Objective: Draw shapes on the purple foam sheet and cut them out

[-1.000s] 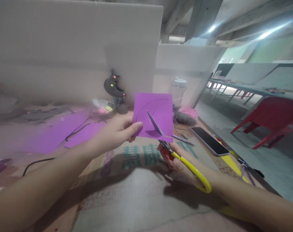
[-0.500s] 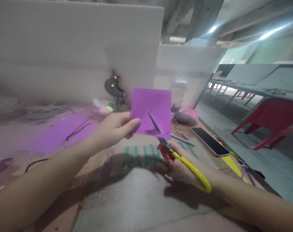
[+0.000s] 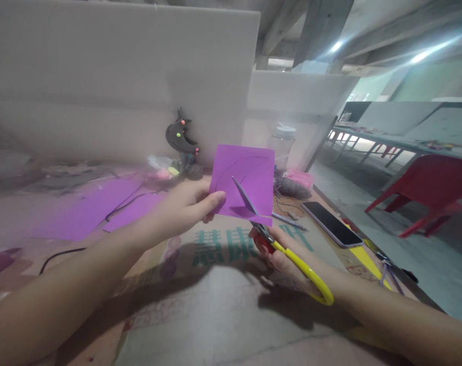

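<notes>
My left hand (image 3: 195,203) pinches the left edge of a purple sheet of paper (image 3: 254,175) between thumb and fingers, holding it up above the table. Dark curved lines are drawn on the sheet. My right hand (image 3: 275,249) grips a pair of scissors (image 3: 304,267) with yellow and red handles. The scissor blades are apart at the sheet's lower right edge, one in front of the paper and pointing up and left. A cut shows near that lower right corner. Some fingers of my right hand are hidden behind the handles.
A phone (image 3: 330,223), a pen (image 3: 290,221) and grey yarn (image 3: 292,188) lie on the right. More purple paper (image 3: 78,213) is at left. A black crescent ornament (image 3: 175,137) and a lidded clear jar (image 3: 283,142) stand at the back. A red chair (image 3: 437,185) is beyond.
The purple sheet and my left hand have shifted slightly right and down, toward the scissors. The lower right corner of the sheet sits deeper between the blades. My right hand is nearly still.
</notes>
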A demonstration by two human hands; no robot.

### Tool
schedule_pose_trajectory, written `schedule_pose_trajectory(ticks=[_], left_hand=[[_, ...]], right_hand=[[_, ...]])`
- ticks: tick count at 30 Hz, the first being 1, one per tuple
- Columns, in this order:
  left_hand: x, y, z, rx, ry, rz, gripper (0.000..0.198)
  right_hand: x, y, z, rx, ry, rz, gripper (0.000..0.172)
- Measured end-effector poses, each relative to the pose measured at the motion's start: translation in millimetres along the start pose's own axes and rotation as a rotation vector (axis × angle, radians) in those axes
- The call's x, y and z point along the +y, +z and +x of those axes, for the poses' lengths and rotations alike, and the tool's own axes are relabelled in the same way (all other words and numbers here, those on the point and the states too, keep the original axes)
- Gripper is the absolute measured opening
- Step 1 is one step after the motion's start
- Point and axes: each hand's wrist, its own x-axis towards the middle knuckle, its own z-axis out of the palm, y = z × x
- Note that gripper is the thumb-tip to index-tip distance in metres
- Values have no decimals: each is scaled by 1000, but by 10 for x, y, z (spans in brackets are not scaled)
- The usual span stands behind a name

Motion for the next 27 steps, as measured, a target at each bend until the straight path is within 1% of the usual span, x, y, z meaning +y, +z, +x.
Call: schedule_pose_trajectory(ticks=[3,8,15,17,23,27], left_hand=[[-4,9,3,3,3,-19,40],[-39,31,13,2,16,-40,39],[-80,50,15,-2,32,-77,39],[-79,51,16,-2,33,-82,38],[-80,47,25,-5,17,-89,39],[-74,53,24,1,28,-92,39]], right_hand=[[-51,-3,21,4,-9,-16,68],[-116,-3,31,10,51,-32,74],[-5,13,14,54,32,-81,77],[-9,12,13,46,43,-68,77],[-144,10,22,47,94,-76,78],[-139,27,20,65,99,-48,74]])
